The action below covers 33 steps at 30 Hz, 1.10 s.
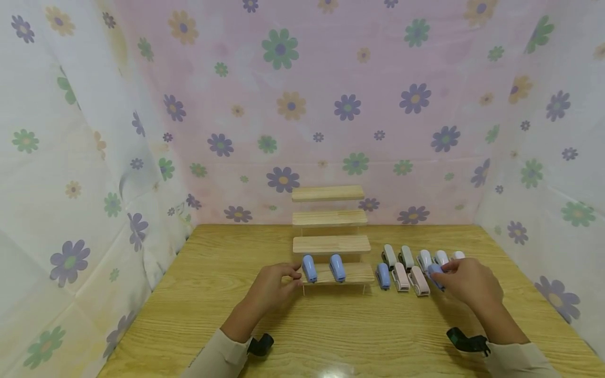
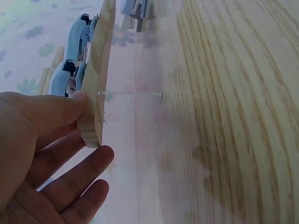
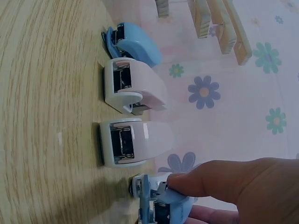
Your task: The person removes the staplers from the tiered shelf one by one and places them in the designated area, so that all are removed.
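My left hand [image 1: 271, 286] pinches the left end of the lowest wooden shelf [image 2: 96, 74], with the thumb by its upper face. Two blue staplers [image 1: 309, 268] [image 1: 337, 268] stand on that shelf, spaced apart. On the right, my right hand [image 1: 472, 283] pinches a blue stapler [image 3: 180, 205] between thumb and fingers, at the end of the front row. Left of it in that row are two pink staplers [image 1: 418, 281] [image 1: 400, 276] and another blue stapler [image 1: 383, 276]. Behind them stand two grey-green staplers [image 1: 389, 256] [image 1: 406, 256] and several white staplers [image 1: 424, 259].
The tiered stand's upper shelves [image 1: 331, 244] rise behind the lowest one, with a clear leg [image 2: 131, 94] beneath it. Flowered cloth [image 1: 312, 131] encloses the wood-grain table [image 1: 359, 331] at the back and sides. Dark wrist devices [image 1: 261, 345] are at both cuffs.
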{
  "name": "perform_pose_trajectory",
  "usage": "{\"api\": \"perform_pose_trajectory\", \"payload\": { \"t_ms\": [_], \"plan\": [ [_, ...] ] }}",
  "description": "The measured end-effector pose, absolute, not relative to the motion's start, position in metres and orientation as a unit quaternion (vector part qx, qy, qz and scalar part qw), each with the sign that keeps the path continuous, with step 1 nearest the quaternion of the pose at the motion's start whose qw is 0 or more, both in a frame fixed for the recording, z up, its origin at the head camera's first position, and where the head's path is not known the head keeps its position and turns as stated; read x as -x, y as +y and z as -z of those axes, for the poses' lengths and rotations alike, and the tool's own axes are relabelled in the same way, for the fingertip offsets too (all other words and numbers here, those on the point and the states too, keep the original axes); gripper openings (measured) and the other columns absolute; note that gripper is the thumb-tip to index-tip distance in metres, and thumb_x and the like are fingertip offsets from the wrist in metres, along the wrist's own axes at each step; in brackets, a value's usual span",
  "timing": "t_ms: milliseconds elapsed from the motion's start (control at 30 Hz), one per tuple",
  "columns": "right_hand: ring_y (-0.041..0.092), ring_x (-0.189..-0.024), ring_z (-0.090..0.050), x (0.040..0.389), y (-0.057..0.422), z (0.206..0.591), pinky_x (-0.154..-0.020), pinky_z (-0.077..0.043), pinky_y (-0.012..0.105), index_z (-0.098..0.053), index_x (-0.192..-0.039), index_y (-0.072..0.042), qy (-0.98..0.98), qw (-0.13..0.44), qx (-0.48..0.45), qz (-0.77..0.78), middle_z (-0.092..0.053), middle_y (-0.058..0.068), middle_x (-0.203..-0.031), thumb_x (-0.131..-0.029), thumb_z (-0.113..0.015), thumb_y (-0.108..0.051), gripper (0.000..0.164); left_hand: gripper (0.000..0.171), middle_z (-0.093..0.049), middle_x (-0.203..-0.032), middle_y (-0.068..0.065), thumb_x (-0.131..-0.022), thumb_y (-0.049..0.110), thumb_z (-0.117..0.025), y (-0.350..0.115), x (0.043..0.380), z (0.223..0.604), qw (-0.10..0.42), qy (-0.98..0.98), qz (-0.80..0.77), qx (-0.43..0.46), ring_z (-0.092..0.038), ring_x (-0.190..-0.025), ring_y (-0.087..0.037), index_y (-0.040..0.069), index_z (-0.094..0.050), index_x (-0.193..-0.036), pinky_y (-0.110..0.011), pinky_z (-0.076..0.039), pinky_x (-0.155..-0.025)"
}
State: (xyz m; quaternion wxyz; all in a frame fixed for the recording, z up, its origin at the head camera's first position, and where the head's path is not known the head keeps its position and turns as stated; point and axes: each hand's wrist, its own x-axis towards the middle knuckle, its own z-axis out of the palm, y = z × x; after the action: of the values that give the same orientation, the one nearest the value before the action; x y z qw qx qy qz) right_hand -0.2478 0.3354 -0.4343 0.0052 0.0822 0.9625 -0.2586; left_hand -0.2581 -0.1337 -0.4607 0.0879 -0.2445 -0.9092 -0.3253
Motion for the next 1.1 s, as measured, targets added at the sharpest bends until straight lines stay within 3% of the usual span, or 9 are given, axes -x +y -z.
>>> {"api": "perform_pose_trajectory", "payload": {
  "t_ms": [667, 833, 1100],
  "plan": [
    [0.029, -0.08, -0.068, 0.256, 0.345, 0.445, -0.058, -0.052, 0.04, -0.075, -0.117, -0.001, 0.967, 0.022, -0.056, 0.248, -0.073, 0.024, -0.114, -0.078, -0.084, -0.061, 0.072, 0.014, -0.07, -0.135, -0.007, -0.097, 0.021, -0.075, -0.134, 0.258, 0.461, 0.09, -0.909, 0.326, 0.245, -0.068, -0.123, -0.028, 0.01, -0.081, -0.105, -0.046, -0.055, -0.102],
    [0.028, -0.08, -0.068, 0.257, 0.349, 0.445, -0.064, -0.055, 0.043, -0.074, -0.117, 0.0, 0.965, 0.03, -0.045, 0.257, -0.075, 0.02, -0.106, -0.079, -0.084, -0.059, 0.071, 0.014, -0.071, -0.135, -0.006, -0.096, 0.02, -0.076, -0.134, 0.258, 0.462, 0.092, -0.909, 0.326, 0.244, -0.069, -0.121, -0.027, 0.011, -0.081, -0.104, -0.045, -0.056, -0.101],
    [0.024, -0.078, -0.066, 0.26, 0.354, 0.445, -0.061, -0.052, 0.039, -0.073, -0.119, 0.001, 0.965, 0.035, -0.038, 0.257, -0.075, 0.013, -0.099, -0.081, -0.083, -0.058, 0.07, 0.012, -0.071, -0.135, -0.006, -0.096, 0.02, -0.076, -0.134, 0.259, 0.462, 0.092, -0.908, 0.327, 0.246, -0.069, -0.121, -0.027, 0.011, -0.081, -0.103, -0.045, -0.056, -0.101]
  ]
}}
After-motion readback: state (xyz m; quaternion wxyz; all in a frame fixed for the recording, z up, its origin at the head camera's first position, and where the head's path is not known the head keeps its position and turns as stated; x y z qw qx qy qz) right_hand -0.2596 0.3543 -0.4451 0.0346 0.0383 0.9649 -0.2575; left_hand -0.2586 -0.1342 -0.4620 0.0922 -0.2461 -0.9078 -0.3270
